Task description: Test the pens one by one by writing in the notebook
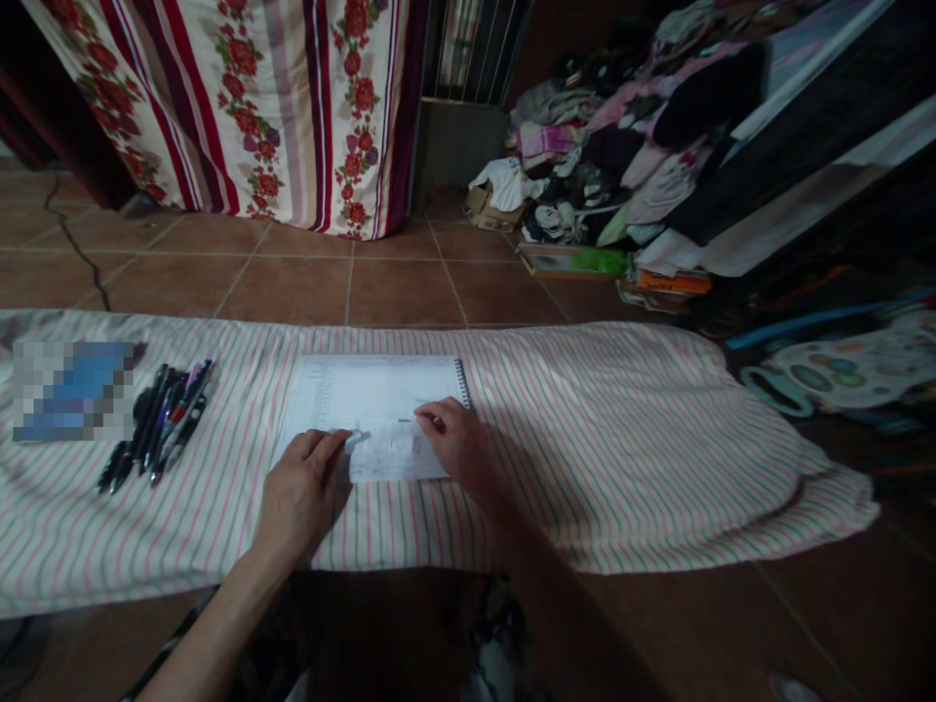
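A spiral notebook (372, 385) lies open on the striped cloth, its coil along the right edge and pale writing or print on the page. My left hand (303, 478) is closed at the page's lower left, thumb and fingers pinching a small pale-blue stick-like piece (357, 439), perhaps part of a pen. At the lower right of the page, my right hand (457, 439) is closed in a pinch. A short, thin dark-tipped piece (406, 420) shows just beyond its fingertips, and the rest of it is hidden. The two hands are a little apart.
Several pens (165, 414) lie in a bunch left of the notebook, beside a blurred-out blue object (80, 390). The striped cloth (606, 439) covers the low surface. Beyond it are a flowered curtain (292, 107), heaped clothes (629, 127) and a cardboard box (489, 210).
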A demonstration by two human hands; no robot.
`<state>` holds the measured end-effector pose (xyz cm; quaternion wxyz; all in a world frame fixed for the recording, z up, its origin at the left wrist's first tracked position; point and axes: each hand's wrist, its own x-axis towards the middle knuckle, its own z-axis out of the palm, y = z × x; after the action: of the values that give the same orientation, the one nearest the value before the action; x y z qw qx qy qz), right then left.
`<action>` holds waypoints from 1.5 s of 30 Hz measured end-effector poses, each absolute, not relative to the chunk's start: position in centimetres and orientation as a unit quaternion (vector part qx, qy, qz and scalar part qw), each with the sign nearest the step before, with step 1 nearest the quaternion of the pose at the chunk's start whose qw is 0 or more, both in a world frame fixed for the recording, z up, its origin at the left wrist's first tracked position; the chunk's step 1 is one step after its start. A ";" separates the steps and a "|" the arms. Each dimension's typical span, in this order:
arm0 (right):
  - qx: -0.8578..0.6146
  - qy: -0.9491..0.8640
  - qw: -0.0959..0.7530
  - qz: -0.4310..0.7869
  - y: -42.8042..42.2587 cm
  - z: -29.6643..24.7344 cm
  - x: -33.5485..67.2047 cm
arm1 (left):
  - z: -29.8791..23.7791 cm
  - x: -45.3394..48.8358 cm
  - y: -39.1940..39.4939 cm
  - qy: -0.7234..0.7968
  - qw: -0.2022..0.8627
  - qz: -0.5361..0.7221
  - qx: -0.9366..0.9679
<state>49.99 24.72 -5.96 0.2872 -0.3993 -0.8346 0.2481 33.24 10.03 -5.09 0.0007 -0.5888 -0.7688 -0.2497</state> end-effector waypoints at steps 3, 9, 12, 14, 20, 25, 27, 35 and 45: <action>-0.417 -0.830 0.290 0.228 25.2 -5.9 50.5 | -5.1 33.4 10.3 -0.775 0.011 -0.234 -0.587; -0.448 -0.812 0.298 0.225 26.0 -5.4 51.4 | -4.7 34.1 10.9 -0.772 0.022 -0.233 -0.591; -0.443 -0.817 0.294 0.224 25.9 -5.4 51.5 | -4.9 34.3 11.2 -0.766 0.022 -0.235 -0.598; -0.435 -0.819 0.296 0.230 25.7 -5.6 51.3 | -5.1 34.4 11.5 -0.765 0.021 -0.237 -0.598; -0.397 -0.833 0.290 0.255 25.6 -6.2 50.3 | -5.5 34.5 12.0 -0.761 0.008 -0.257 -0.595; -0.371 -0.846 0.269 0.272 25.4 -6.3 49.4 | -5.4 34.7 12.2 -0.751 0.005 -0.269 -0.603; -0.368 -0.852 0.256 0.272 25.2 -6.2 49.1 | -5.4 34.7 12.1 -0.745 0.008 -0.272 -0.609; -0.372 -0.875 0.200 0.237 24.5 -5.6 48.3 | -5.1 34.5 11.6 -0.748 0.009 -0.281 -0.601; -0.379 -0.884 0.187 0.201 24.6 -5.8 48.0 | -5.0 34.3 11.5 -0.751 -0.013 -0.286 -0.596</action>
<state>48.04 24.64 -5.82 0.1871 -0.3789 -0.8838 0.2009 34.26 11.53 -5.00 -0.0128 -0.5955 -0.7508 -0.2856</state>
